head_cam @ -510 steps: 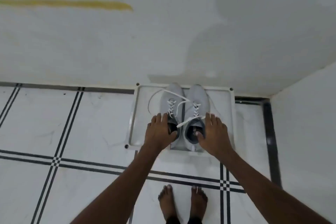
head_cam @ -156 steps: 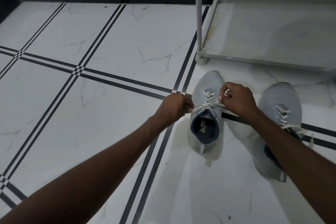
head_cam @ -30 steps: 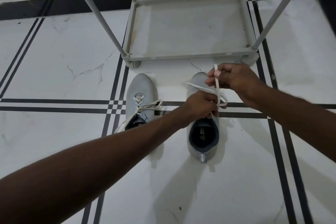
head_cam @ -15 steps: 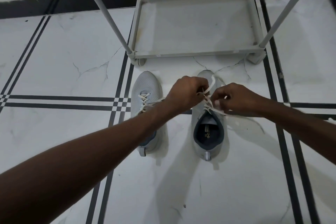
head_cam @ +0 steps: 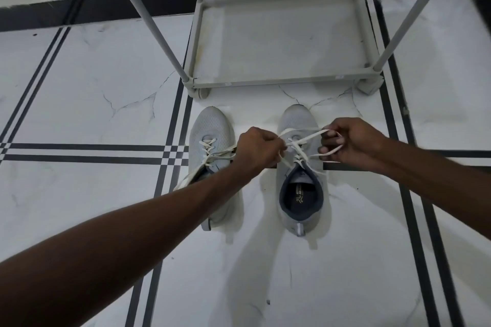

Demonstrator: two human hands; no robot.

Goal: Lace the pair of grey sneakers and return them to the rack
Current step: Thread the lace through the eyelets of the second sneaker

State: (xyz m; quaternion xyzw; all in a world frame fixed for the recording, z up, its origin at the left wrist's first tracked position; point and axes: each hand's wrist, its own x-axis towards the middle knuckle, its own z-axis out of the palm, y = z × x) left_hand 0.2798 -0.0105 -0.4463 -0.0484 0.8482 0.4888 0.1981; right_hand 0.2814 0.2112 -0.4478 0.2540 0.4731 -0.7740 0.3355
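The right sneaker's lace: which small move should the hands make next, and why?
Probably pull both ends outward to tighten. The left hand and right hand each pinch a strand of the white lace over the right sneaker, and the crossing strands look slack.

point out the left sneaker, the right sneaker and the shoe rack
left sneaker (head_cam: 212, 125), head view, on its grey toe box
right sneaker (head_cam: 301, 202), head view, on the insole inside its dark collar
shoe rack (head_cam: 281, 82), head view, on the front rail of its bottom shelf
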